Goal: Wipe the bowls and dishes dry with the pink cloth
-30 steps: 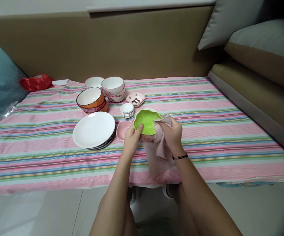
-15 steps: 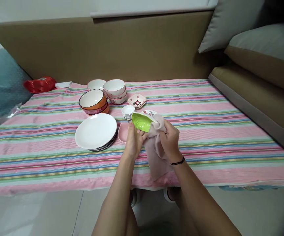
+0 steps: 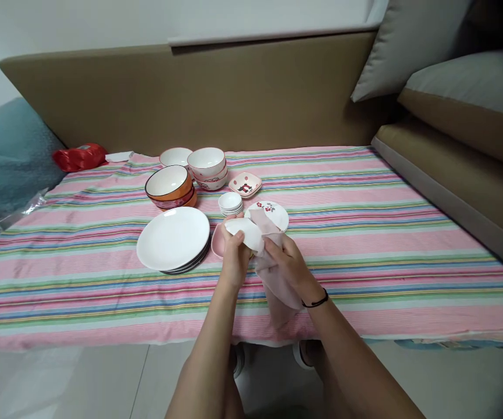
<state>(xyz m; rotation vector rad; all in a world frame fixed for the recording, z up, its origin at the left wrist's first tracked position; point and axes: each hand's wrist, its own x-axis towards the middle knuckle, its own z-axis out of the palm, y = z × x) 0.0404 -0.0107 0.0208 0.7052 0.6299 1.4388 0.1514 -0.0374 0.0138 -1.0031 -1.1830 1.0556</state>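
My left hand [image 3: 236, 256] grips a small dish [image 3: 245, 233] by its edge, thumb on the white underside that faces me. Wrapped in my right hand [image 3: 290, 262] is a pale pink cloth [image 3: 279, 291], pressed against the dish's right end and hanging down below it. Just behind the cloth lies a white plate with red flowers [image 3: 277, 213]. A pink dish [image 3: 217, 240] shows partly behind my left hand. Several tiny white bowls [image 3: 230, 201] are stacked beyond it.
Left of my hands stands a stack of white plates [image 3: 173, 237]. Behind it are orange-sided bowls [image 3: 170, 183] and red-rimmed white bowls [image 3: 207, 162]. Square patterned dishes [image 3: 245, 184] sit farther back. A striped cloth [image 3: 386, 233] covers the surface; cushions [image 3: 473, 87] rise at the right.
The dish has been turned over: its green inside faced me before, and its white underside does now. The flowered plate shows more fully. The view has shifted slightly.
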